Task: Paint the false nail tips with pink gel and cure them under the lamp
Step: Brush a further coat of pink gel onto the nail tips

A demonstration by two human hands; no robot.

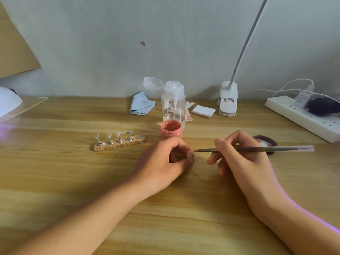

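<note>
Wood-grain table [73,181], one tip being painted near its middle.
Cure lamp [8,103] at the left edge is well apart, so wet gel may smear in transit; left hand [161,162] pinches a pinkish nail tip [190,154], right hand [244,162] grips the brush [276,149]; the open pink gel jar [171,132] just behind the left knuckles could be tipped; the holder [119,144] bears four tips that look unpainted; an overloaded brush would flood the pinched tip.

gel jar [171,130]: on the worktop [73,181], just before the pump bottle [173,103]
nail stand [119,142]: left of gel jar
lid [265,142]: right of gel jar
</note>
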